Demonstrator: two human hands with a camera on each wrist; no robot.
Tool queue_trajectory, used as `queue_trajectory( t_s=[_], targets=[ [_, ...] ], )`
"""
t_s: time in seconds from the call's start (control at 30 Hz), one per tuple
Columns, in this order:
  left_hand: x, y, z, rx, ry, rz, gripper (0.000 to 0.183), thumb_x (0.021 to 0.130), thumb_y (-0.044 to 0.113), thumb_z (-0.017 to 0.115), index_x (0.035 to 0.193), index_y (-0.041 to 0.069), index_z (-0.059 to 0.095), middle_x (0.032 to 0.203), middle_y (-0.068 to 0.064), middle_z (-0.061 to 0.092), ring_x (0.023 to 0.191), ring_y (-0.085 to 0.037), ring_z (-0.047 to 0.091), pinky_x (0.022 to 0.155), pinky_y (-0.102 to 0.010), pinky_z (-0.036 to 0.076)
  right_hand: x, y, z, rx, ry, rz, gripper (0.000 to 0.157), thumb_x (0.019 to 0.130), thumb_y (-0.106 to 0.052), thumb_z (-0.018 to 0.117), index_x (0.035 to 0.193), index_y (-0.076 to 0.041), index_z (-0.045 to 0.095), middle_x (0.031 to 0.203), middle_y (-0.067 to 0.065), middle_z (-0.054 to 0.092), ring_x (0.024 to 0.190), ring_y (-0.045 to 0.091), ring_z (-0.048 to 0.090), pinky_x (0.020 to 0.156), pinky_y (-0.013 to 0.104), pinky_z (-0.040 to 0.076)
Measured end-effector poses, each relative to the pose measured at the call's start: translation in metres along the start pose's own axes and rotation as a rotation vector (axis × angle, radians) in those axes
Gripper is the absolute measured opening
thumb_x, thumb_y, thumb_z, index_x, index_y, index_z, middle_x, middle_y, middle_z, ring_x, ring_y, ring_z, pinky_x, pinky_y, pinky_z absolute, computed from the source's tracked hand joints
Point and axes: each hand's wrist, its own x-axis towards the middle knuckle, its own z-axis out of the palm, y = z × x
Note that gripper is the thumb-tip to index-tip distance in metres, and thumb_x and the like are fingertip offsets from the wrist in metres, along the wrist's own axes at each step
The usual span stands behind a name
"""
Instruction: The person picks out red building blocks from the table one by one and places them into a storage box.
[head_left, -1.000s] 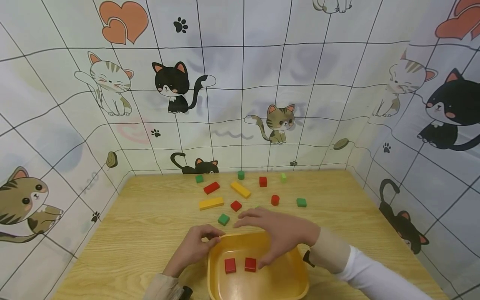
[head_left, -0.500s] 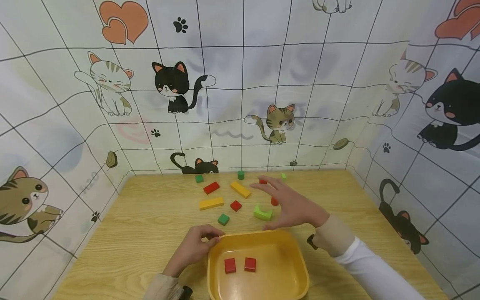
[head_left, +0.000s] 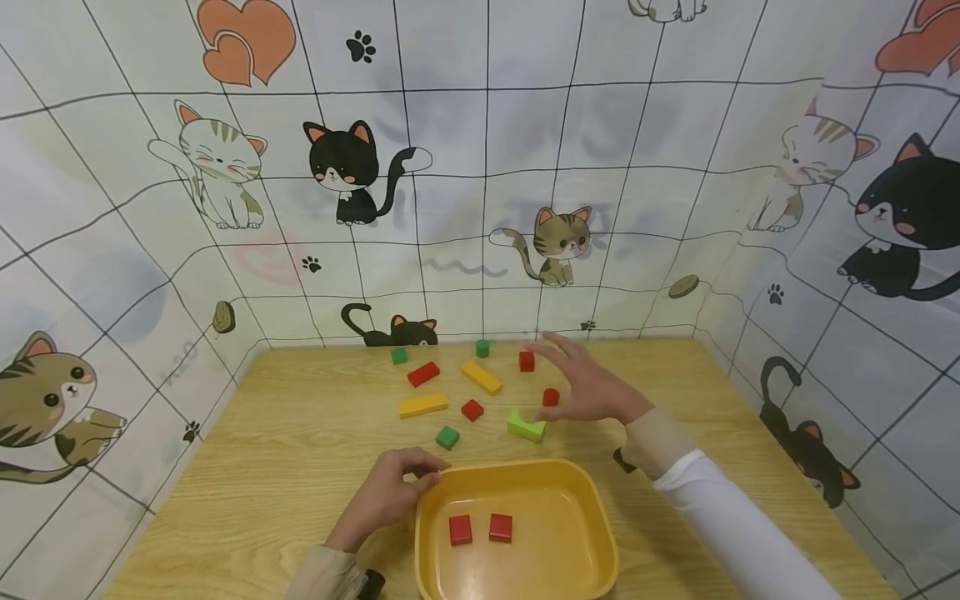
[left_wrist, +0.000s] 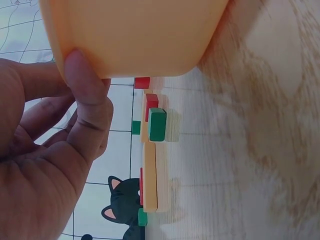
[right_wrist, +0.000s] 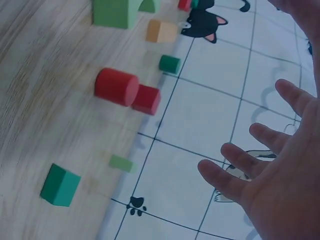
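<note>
In the head view my left hand [head_left: 392, 493] pinches the far left corner of a yellow plastic tray [head_left: 517, 482] between thumb and fingers. Two red square blocks [head_left: 461, 530] lie inside the tray. My right hand [head_left: 588, 387] hovers over the far right part of the table, fingers spread and holding nothing. Below its thumb lies a lime green arch block [head_left: 525, 428]. A red cylinder [head_left: 551, 397] and a red cube [head_left: 527, 361] are close by its fingers. The right wrist view shows a dark green block [right_wrist: 60, 185] and a small light green block [right_wrist: 121, 163].
Across the wooden table [head_left: 300, 467] lie yellow bars [head_left: 422, 406], a red bar [head_left: 423, 374], a red block [head_left: 472, 410], green blocks [head_left: 447, 437] and a green cylinder [head_left: 482, 348]. Cat-print sheets [head_left: 450, 208] stand behind and at both sides.
My right hand has moved from over the tray outward to the far right blocks, uncovering the lime arch block. My left hand keeps its place at the tray corner.
</note>
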Motion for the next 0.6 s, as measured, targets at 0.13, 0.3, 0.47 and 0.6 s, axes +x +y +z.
queue_trajectory(
  t_s=[0.13,0.3,0.47,0.6],
  targets=[
    [0.0,0.0,0.0,-0.005,0.0,0.008,0.016,0.098,0.009,0.068,0.108,0.01,0.079,0.106,-0.005,0.077,0.09,-0.008,0.067,0.077,-0.024,0.054,0.006,0.012,0.004,-0.006,-0.024,0.037,0.105,0.077,-0.057,0.085,0.161,-0.041,0.024,0.173,0.011,0.01,0.154,0.046,0.017,0.108,0.077,0.033],
    [0.0,0.0,-0.001,-0.005,-0.002,0.011,0.016,0.098,0.01,0.067,0.109,0.011,0.079,0.106,-0.004,0.077,0.091,-0.008,0.067,0.077,-0.025,0.054,0.012,0.023,0.01,-0.015,-0.059,0.075,0.105,0.077,-0.057,0.084,0.162,-0.037,0.026,0.173,0.012,0.012,0.153,0.052,0.019,0.108,0.078,0.033],
    [0.001,0.0,-0.001,-0.004,-0.007,0.01,0.016,0.098,0.01,0.068,0.108,0.01,0.079,0.106,-0.003,0.077,0.091,-0.009,0.067,0.077,-0.024,0.054,0.018,0.035,0.022,-0.024,-0.108,0.1,0.1,0.079,-0.046,0.086,0.161,-0.025,0.032,0.171,0.015,0.019,0.15,0.056,0.022,0.11,0.077,0.03],
    [0.001,-0.001,-0.001,-0.008,-0.012,0.005,0.016,0.098,0.01,0.067,0.109,0.009,0.079,0.106,-0.003,0.077,0.091,-0.008,0.067,0.077,-0.023,0.054,0.022,0.04,0.029,-0.043,-0.152,0.102,0.088,0.082,-0.04,0.085,0.157,-0.021,0.042,0.166,0.018,0.031,0.15,0.051,0.028,0.113,0.073,0.031]
  ],
)
